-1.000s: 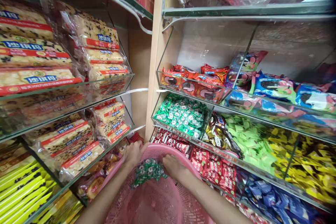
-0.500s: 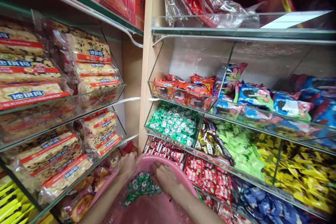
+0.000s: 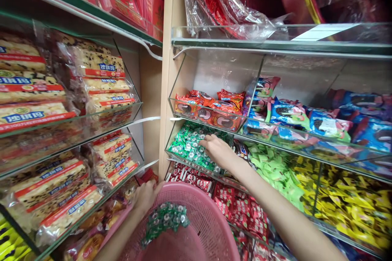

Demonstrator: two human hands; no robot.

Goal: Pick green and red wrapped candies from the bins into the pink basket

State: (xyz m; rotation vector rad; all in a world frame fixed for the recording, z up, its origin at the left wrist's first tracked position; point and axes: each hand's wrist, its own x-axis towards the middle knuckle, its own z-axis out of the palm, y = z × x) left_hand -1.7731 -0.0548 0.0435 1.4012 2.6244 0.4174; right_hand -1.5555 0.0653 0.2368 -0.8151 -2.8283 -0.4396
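Observation:
My left hand (image 3: 145,196) is closed on the rim of a pink plastic basket (image 3: 211,216) with perforated walls. Inside it lies a heap of green-wrapped candies (image 3: 168,217). My right hand (image 3: 218,151) is over the shelf compartment of green-and-white wrapped candies (image 3: 186,140), its fingertips at their surface. Its fingers are loosely bent and apart, and I see nothing in them. The undersides of those fingers are hidden.
Glass-fronted shelves surround the basket. Packaged pastry bars (image 3: 104,65) fill the left side. To the right are red snack packs (image 3: 211,106), blue packs (image 3: 288,112), light green candies (image 3: 269,171) and yellow candies (image 3: 352,204). A wooden post (image 3: 167,73) divides the shelves.
My right hand has left the basket and moved up and right to the compartment of green candies. My left hand stays on the rim. The view has shifted slightly.

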